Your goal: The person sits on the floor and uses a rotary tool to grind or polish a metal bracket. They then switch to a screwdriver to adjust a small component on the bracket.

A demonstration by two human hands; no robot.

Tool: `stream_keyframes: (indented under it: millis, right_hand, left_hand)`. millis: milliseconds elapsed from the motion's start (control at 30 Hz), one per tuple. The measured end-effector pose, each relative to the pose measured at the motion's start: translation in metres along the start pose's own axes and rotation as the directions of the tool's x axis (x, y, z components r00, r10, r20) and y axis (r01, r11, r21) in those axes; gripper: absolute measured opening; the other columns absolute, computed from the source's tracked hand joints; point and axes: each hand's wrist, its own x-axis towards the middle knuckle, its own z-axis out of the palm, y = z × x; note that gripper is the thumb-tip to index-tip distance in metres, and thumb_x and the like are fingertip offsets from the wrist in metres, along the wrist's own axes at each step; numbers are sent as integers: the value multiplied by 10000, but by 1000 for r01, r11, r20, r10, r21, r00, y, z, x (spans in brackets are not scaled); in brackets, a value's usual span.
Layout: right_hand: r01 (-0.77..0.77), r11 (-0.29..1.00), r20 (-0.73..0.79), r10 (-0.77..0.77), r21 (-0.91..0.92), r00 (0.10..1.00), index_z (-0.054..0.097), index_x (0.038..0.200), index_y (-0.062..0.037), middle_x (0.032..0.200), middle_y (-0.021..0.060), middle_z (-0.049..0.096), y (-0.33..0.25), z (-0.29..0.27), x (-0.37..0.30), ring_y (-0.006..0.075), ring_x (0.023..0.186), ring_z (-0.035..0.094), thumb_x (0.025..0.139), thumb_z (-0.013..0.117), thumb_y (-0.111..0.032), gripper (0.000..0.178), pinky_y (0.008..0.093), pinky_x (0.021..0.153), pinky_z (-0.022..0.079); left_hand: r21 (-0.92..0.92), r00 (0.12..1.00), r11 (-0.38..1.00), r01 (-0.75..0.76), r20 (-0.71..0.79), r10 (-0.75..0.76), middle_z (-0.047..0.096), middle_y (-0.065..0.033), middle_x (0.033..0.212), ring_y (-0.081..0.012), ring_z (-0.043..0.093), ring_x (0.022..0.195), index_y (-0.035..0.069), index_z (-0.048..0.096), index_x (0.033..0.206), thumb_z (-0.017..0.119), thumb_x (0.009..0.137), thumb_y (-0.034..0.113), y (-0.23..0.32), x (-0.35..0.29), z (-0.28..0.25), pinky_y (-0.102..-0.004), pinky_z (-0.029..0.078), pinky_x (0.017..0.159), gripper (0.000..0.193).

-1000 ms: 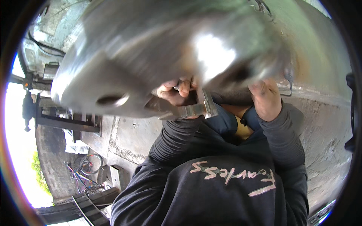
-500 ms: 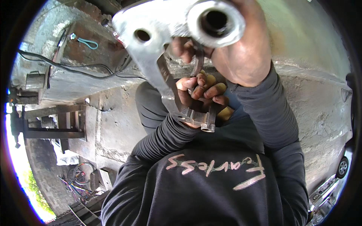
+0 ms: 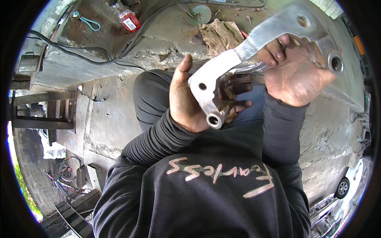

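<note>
A silver metal bracket (image 3: 220, 72), long and angular with round holes and a tubular boss at each end, spans both my hands in front of my chest. Its lower end lies across the palm of my left hand (image 3: 183, 101). That thumb stands up apart from the bracket, and the left fingers show partly behind it. At the bracket's upper right end, my right hand (image 3: 291, 77) holds it, palm facing up, with fingers bent around the inner side. Parts of the right fingers are hidden behind the metal.
Ahead, a worn concrete ledge carries a brown cloth (image 3: 220, 36), a bottle with a red lower part (image 3: 129, 20), a round disc (image 3: 201, 14), a teal cord loop (image 3: 89, 23) and black cables (image 3: 85, 48). A metal frame (image 3: 43, 123) and bicycle (image 3: 68, 169) are left; a car (image 3: 349, 180) is right.
The bracket has turned over and moved lower and right, farther from the camera. My left hand has opened from curled fingers to beneath its lower end. More of the ledge shows.
</note>
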Motion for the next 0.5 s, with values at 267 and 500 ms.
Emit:
stream_keyframes:
  millis: [267, 500]
  right_hand:
    - [331, 944, -120, -329, 0, 937, 586, 871, -94, 811, 76, 448, -7, -7, -11, 181, 643, 377, 651, 503, -743, 690, 319, 557, 321]
    - [638, 743, -209, -604, 202, 769, 577, 939, -132, 874, 90, 496, -3, -12, -22, 200, 771, 445, 609, 494, -762, 716, 355, 665, 369]
  left_hand:
    - [171, 937, 931, -321, 198, 287, 377, -207, 1411, -427, 447, 1225, 84, 223, 1451, 415, 872, 612, 1, 5, 3, -571, 403, 966, 806]
    - [562, 957, 775, -289, 158, 243, 288, -212, 1447, -417, 380, 1285, 112, 189, 1451, 558, 825, 572, -3, 9, 3, -564, 386, 987, 860]
